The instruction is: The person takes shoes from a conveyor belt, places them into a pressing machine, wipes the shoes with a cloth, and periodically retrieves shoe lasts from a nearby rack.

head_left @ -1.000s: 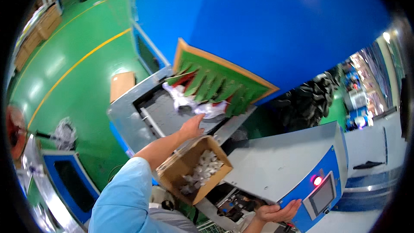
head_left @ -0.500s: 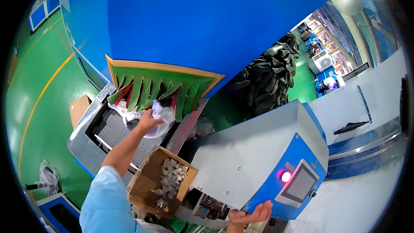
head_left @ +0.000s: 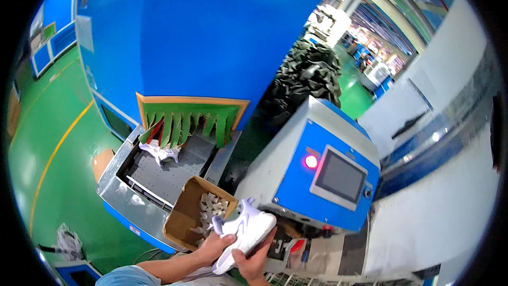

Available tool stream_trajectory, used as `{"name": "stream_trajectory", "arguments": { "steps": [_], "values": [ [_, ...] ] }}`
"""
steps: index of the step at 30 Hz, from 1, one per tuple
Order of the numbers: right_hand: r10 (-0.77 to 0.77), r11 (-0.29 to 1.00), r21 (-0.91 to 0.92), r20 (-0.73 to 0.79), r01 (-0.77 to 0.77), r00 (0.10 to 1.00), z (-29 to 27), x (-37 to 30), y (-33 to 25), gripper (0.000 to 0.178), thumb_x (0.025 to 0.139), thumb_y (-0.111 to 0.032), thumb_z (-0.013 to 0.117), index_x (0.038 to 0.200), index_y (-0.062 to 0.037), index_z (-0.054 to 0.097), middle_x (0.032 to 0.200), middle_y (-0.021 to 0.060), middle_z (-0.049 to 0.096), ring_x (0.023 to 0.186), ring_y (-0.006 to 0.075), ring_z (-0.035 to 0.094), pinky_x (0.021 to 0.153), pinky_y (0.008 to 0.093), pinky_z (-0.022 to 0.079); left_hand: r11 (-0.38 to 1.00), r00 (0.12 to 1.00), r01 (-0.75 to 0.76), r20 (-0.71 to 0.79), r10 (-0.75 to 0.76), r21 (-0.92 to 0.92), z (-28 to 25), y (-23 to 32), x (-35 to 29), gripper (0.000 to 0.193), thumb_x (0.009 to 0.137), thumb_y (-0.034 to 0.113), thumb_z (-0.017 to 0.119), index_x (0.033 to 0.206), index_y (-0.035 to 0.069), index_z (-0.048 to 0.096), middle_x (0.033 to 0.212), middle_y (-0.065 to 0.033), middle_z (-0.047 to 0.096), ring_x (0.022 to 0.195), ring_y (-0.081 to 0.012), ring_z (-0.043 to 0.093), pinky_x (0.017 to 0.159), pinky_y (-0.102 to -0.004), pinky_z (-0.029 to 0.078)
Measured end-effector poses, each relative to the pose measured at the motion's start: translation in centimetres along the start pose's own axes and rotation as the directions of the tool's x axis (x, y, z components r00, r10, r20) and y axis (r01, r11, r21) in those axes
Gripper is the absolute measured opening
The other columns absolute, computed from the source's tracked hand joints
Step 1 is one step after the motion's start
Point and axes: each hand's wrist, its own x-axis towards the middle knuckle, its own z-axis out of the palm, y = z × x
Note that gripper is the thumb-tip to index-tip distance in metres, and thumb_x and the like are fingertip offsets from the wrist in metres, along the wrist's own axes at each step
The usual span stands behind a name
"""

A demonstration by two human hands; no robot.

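- White shoe (head_left: 244, 232): it sits low in the view, just in front of the blue-and-grey machine (head_left: 312, 172), held up off any surface with its sole turned toward the person and its toe tipped up toward the machine's base.
- Left hand (head_left: 216, 245): it cups the heel end from below, fingers curled loosely round the upper; a second ago this hand was stretched out to the conveyor at a pale piece, and now it is back at the body with both hands on one shoe.
- Right hand (head_left: 253, 262): a moment earlier it lay open, palm up, by the machine; now it is closed round the underside of the shoe, thumb on the sole. Judged from this, the pale piece has been left on the belt and a fresh shoe is in hand.
- Cardboard box (head_left: 197, 213): open-topped, just left of the shoe, holding more white pieces; its near rim is close to the left hand.
- Conveyor tray (head_left: 169, 172): beyond the box, with a white item (head_left: 160, 152) lying near the green fringed curtain (head_left: 185, 122) at the tunnel mouth.
- Room: the machine's front edge and touch screen (head_left: 338, 176) crowd the right side; the box closes the left; open space is only toward the person.
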Motion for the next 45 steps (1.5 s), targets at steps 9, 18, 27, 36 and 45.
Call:
{"name": "stream_trajectory", "arguments": {
  "steps": [9, 18, 27, 36, 45],
  "values": [
    [0.205, 0.967, 0.166, -0.071, -0.191, 0.976, -11.5, -5.4, 3.4, 0.081, 0.072, -0.021, 0.071, 0.140, 0.0032, 0.034, 0.124, 0.0193, 0.056, 0.104, 0.0379, 0.061, 0.090, 0.0445, 0.052, 0.228, 0.866, -0.328, 0.195, 0.461, 0.917, 3.4, -7.7, -2.5, 0.032, 0.092, 0.027, 0.043, 0.075, 0.004, 0.056, 0.068, -0.0197, 0.061, 0.065, -0.0405, 0.061, 0.062, -0.0505, 0.047],
    [0.477, 0.502, 0.846, -0.098, -0.180, 0.873, -19.0, -14.4, 9.1, 0.057, 0.076, -0.016, 0.056, 0.129, 0.0028, 0.049, 0.110, 0.0167, 0.065, 0.095, 0.0303, 0.066, 0.083, 0.0419, 0.056, 0.892, 0.878, 0.139, 0.363, -0.312, 0.429, 6.3, -8.6, -1.6, 0.024, 0.085, 0.001, 0.048, 0.104, 0.000, 0.062, 0.106, -0.0088, 0.059, 0.097, -0.0170, 0.054, 0.087, -0.0298, 0.044],
    [0.386, 0.912, 0.003, -0.347, -0.411, 0.854, -18.0, -5.1, 3.8, 0.089, 0.073, -0.008, 0.068, 0.150, -0.0048, 0.023, 0.136, 0.0166, 0.049, 0.118, 0.0266, 0.052, 0.097, 0.0364, 0.043, 0.565, 0.978, -0.162, 0.209, -0.020, 0.809, 3.8, -11.5, 0.9, 0.042, 0.087, 0.020, 0.053, 0.123, 0.000, 0.057, 0.116, -0.0224, 0.058, 0.100, -0.0322, 0.062, 0.087, -0.0363, 0.049],
    [0.433, 0.264, -0.844, -0.328, -0.466, 0.840, -12.2, 2.3, 5.1, 0.112, 0.075, -0.040, 0.071, 0.153, -0.0168, -0.006, 0.137, 0.0375, 0.040, 0.107, 0.0458, 0.060, 0.088, 0.0459, 0.050, 0.556, 0.933, -0.053, 0.240, -0.268, 0.829, -0.7, -12.1, 2.0, 0.039, 0.092, 0.037, 0.050, 0.114, 0.008, 0.063, 0.094, -0.0171, 0.068, 0.086, -0.0314, 0.065, 0.078, -0.0403, 0.050],
    [0.024, 0.436, -0.840, -0.348, -0.323, 0.937, -13.1, 0.5, 8.8, 0.100, 0.071, -0.027, 0.075, 0.152, -0.0100, 0.019, 0.134, 0.0329, 0.045, 0.118, 0.0482, 0.049, 0.096, 0.0502, 0.042, 0.561, 0.988, 0.041, 0.050, -0.145, 0.827, -4.4, -7.9, 1.5, 0.033, 0.087, 0.030, 0.050, 0.100, 0.005, 0.067, 0.093, -0.0182, 0.068, 0.087, -0.0369, 0.065, 0.080, -0.0442, 0.050]
  ]
}}
